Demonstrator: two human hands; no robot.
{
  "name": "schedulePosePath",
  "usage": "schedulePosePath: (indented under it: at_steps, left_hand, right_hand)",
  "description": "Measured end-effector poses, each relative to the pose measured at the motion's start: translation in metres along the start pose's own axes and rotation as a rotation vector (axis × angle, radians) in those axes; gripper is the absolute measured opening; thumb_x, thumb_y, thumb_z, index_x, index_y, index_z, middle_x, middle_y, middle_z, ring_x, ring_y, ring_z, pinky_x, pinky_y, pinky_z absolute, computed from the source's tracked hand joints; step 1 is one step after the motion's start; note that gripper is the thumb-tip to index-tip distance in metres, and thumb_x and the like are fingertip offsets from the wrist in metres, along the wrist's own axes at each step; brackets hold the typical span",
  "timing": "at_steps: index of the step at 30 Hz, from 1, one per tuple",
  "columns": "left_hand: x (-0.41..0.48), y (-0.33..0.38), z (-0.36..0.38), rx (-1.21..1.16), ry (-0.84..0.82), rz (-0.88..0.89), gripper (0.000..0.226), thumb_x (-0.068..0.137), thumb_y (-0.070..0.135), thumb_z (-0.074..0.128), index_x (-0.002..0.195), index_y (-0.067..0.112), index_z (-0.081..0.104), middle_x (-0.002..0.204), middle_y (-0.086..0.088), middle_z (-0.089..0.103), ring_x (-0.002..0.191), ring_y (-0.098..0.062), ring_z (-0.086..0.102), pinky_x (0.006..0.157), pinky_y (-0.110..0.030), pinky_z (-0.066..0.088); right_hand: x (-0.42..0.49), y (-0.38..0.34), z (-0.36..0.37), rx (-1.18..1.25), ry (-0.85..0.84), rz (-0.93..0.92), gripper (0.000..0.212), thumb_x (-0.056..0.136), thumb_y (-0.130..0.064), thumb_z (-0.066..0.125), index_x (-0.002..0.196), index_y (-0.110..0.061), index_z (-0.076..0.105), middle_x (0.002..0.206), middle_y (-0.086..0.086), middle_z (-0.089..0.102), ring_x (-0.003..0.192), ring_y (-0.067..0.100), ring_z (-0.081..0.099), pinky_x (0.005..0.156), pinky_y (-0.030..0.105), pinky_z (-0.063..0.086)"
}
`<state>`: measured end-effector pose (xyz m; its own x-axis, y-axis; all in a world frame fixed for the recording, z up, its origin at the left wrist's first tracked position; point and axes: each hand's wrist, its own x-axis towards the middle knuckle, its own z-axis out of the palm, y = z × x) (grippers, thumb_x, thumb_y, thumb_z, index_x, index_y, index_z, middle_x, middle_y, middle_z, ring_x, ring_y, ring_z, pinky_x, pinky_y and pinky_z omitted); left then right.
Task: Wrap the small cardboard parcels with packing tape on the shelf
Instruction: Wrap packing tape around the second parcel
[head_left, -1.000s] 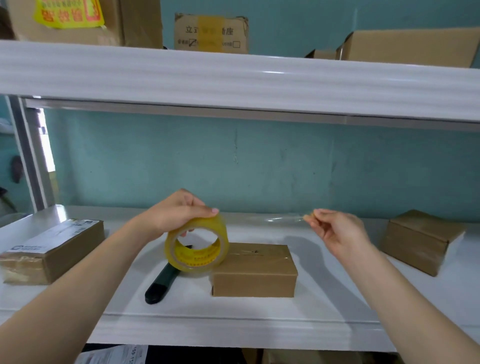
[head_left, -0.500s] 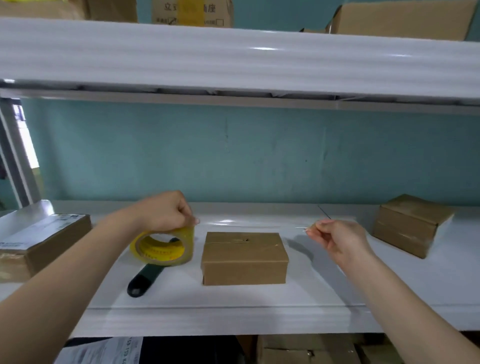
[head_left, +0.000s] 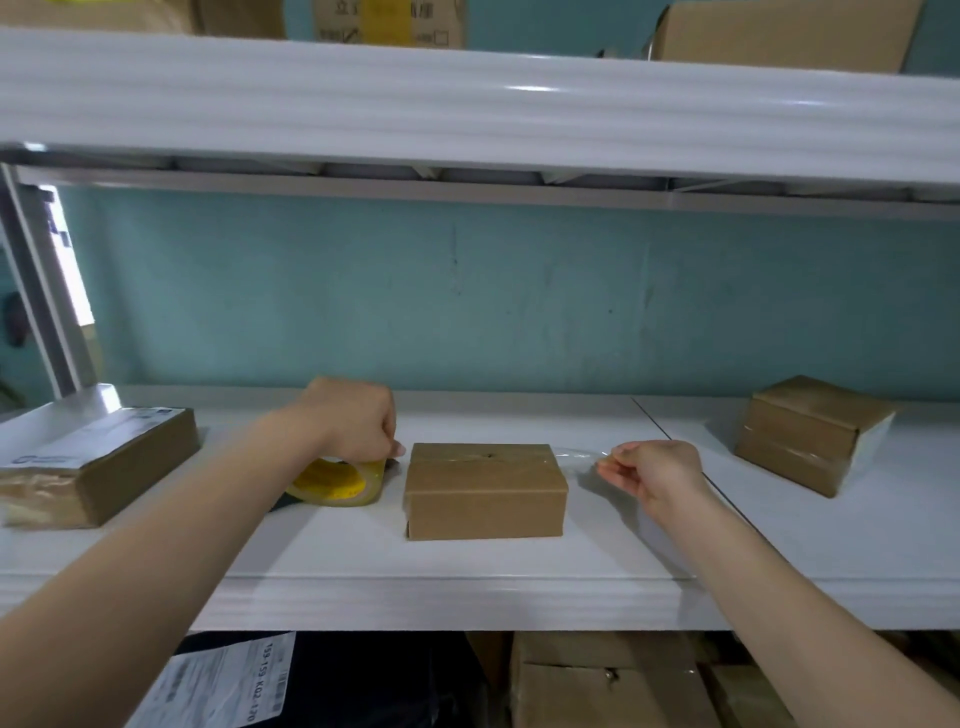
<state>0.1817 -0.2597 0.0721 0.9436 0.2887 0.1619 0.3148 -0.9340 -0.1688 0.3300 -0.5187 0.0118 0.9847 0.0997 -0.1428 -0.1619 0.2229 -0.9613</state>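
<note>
Left grip (head_left: 348, 421) clasped the yellow roll of clear packing tape (head_left: 337, 483); right grip (head_left: 660, 473) pinched its filmy, sticky free end (head_left: 582, 456). Between them sat the small brown cardboard parcel (head_left: 485, 491), likely light and slide-prone; the strip needed holding taut.

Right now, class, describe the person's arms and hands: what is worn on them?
Nothing worn shows. The left forearm and right forearm are bare to the picture's edge, no sleeve in view. The left hand and right hand show no glove, ring, watch or bracelet.
</note>
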Motion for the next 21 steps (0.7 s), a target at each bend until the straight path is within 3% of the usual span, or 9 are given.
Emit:
schedulePosePath:
  at_steps: [4,6,9,11,13,16,21]
  left_hand:
    - [-0.004,0.012,0.003,0.137,0.031,0.051,0.028,0.084,0.046,0.055,0.081,0.022,0.067,0.091,0.004,0.069,0.092,-0.023,0.061,0.069,-0.026,0.04]
    - [-0.004,0.015,0.006,0.185,0.057,0.065,0.031,0.083,0.045,0.053,0.092,0.02,0.069,0.098,0.003,0.069,0.098,-0.024,0.062,0.071,-0.028,0.042]
    - [-0.005,0.02,0.011,0.261,0.082,0.084,0.028,0.08,0.038,0.05,0.09,0.019,0.069,0.093,-0.001,0.068,0.084,-0.025,0.06,0.065,-0.027,0.04]
    - [-0.005,0.023,0.013,0.289,0.083,0.09,0.023,0.077,0.032,0.05,0.082,0.018,0.067,0.086,-0.002,0.066,0.074,-0.026,0.053,0.06,-0.026,0.036]
    - [-0.005,0.024,0.013,0.288,0.078,0.087,0.02,0.075,0.03,0.05,0.077,0.018,0.065,0.079,-0.002,0.061,0.071,-0.026,0.051,0.058,-0.025,0.033]
    - [-0.005,0.023,0.012,0.277,0.064,0.081,0.017,0.074,0.03,0.05,0.072,0.018,0.062,0.073,0.0,0.057,0.07,-0.026,0.052,0.054,-0.024,0.029]
    - [-0.005,0.026,0.013,0.274,0.027,0.092,0.01,0.072,0.025,0.049,0.066,0.018,0.053,0.061,0.002,0.046,0.069,-0.026,0.051,0.055,-0.025,0.031]
  right_hand:
    - [-0.001,0.009,0.001,-0.225,-0.003,-0.057,0.021,0.085,0.016,0.044,0.071,0.004,0.053,0.063,0.021,0.056,0.05,0.031,0.059,0.045,0.033,0.057]
    - [-0.001,0.017,0.002,-0.402,-0.014,-0.111,0.022,0.083,0.016,0.042,0.068,0.006,0.055,0.062,0.022,0.059,0.05,0.033,0.061,0.051,0.038,0.059]
    - [0.001,0.026,0.005,-0.695,-0.024,-0.279,0.02,0.076,0.011,0.045,0.069,0.004,0.062,0.073,0.018,0.065,0.064,0.033,0.065,0.061,0.04,0.058]
    - [-0.003,0.031,0.009,-0.886,-0.06,-0.407,0.02,0.074,0.003,0.052,0.067,-0.013,0.061,0.079,0.006,0.065,0.075,0.025,0.062,0.068,0.034,0.054]
    - [-0.008,0.035,0.014,-1.058,-0.112,-0.525,0.026,0.074,-0.002,0.053,0.063,-0.025,0.054,0.079,-0.004,0.06,0.074,0.019,0.058,0.061,0.029,0.046]
    - [-0.014,0.038,0.02,-1.266,-0.16,-0.696,0.025,0.074,-0.003,0.048,0.066,-0.027,0.048,0.082,-0.003,0.052,0.071,0.019,0.051,0.051,0.026,0.031]
    - [-0.013,0.036,0.019,-1.407,-0.25,-0.77,0.013,0.075,-0.005,0.047,0.077,-0.018,0.048,0.084,-0.001,0.051,0.077,0.024,0.053,0.059,0.03,0.039]
